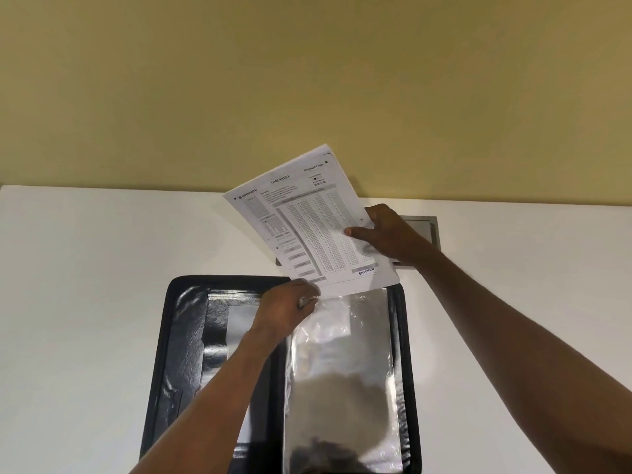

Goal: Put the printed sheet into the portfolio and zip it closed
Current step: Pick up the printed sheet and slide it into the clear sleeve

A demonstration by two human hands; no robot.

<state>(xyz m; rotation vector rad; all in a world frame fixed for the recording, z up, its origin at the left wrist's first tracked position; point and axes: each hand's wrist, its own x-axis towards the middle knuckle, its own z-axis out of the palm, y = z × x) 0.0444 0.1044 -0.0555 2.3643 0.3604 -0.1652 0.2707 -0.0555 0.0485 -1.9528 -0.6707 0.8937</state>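
The black zip portfolio (186, 336) lies open flat on the white table. Its right half holds shiny clear plastic sleeves (342, 354). The printed sheet (307, 217), a white form with small grids of print, is held tilted above the sleeves' top edge, its lower edge touching them. My right hand (386, 234) grips the sheet's right edge, thumb on the printed face. My left hand (290, 306) pinches the top of a plastic sleeve just below the sheet's lower left corner.
The white table (85, 268) runs back to a yellow wall (307, 80). A grey recessed panel (422, 230) sits in the tabletop behind my right hand, partly hidden by it.
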